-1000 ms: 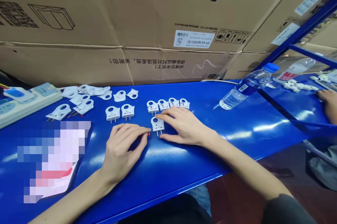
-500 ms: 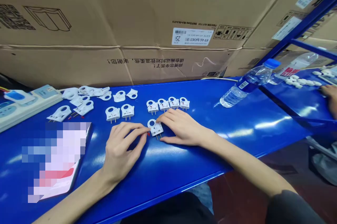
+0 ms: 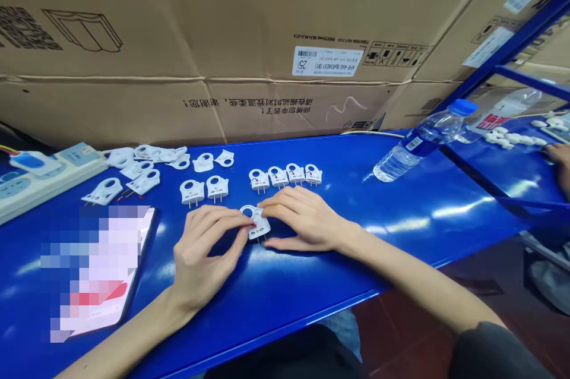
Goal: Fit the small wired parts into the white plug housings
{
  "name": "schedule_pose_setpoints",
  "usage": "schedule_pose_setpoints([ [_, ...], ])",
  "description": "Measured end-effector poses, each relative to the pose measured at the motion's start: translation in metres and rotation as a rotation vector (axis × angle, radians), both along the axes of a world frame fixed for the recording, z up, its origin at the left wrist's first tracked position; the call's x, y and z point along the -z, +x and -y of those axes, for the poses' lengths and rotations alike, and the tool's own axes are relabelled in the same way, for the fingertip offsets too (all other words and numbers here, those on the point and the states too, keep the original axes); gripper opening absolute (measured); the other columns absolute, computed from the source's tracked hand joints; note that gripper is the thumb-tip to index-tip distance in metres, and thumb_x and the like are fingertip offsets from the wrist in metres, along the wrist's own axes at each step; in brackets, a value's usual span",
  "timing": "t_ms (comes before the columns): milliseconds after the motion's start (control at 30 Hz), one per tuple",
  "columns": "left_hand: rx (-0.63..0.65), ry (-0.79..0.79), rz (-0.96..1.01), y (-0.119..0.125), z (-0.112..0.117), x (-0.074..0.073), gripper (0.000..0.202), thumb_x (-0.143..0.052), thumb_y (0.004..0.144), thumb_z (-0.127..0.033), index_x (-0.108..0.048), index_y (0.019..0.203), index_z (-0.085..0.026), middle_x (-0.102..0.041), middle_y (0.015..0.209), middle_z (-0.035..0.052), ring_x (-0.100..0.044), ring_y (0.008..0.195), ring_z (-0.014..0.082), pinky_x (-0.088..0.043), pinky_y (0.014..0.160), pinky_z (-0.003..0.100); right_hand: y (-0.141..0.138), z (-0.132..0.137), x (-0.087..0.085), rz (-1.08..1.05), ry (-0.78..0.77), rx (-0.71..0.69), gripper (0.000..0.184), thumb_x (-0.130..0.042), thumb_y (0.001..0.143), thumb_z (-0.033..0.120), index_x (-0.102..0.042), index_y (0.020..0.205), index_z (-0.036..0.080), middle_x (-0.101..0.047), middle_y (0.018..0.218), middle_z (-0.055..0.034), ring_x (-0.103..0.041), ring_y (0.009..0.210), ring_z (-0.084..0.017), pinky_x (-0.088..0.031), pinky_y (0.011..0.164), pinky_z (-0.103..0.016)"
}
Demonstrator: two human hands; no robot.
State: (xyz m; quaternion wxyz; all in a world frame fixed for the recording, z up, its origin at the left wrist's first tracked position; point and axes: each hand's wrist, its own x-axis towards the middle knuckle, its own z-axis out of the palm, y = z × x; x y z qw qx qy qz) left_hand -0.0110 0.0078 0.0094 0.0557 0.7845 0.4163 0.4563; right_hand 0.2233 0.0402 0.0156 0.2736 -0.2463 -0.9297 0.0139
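Observation:
A white two-pin plug housing (image 3: 260, 230) with a round ring at its top lies on the blue table between my hands, prongs toward me. My right hand (image 3: 305, 220) grips its right edge, fingers near the ring and thumb down by the prongs. The fingertips of my left hand (image 3: 205, 251) are pinched together over the housing's left side, on a small red piece (image 3: 253, 225) that is mostly covered. Beyond my right hand stands a row of several similar plug housings (image 3: 278, 177) with red pieces inside. Two more housings (image 3: 217, 188) are farther left.
Loose white housing parts (image 3: 154, 153) are piled at the back left beside a power strip (image 3: 48, 174). A phone-like device (image 3: 113, 284) lies at left. A water bottle (image 3: 421, 141) leans at right near a blue metal frame (image 3: 512, 67). Another person's hand (image 3: 560, 159) shows far right.
The housing between my hands has shifted slightly left and tilted. My left fingertips have brought the red piece from beside the housing onto it.

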Motion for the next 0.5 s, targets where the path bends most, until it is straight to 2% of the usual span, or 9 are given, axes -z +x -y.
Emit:
schedule_pose_setpoints([
  [500, 0.005, 0.016, 0.048, -0.0023, -0.0003, 0.001, 0.01, -0.073, 0.088, -0.017, -0.071, 0.093, -0.025, -0.076, 0.089, -0.0017, -0.07, 0.083, 0.0198, -0.05, 0.082, 0.04, 0.0014, -0.0012, -0.0011, -0.024, 0.11, 0.002, 0.038, -0.059, 0.102, 0.052, -0.066, 0.117, 0.017, -0.073, 0.122, -0.0103, -0.065, 0.101, -0.021, -0.052, 0.082, -0.034],
])
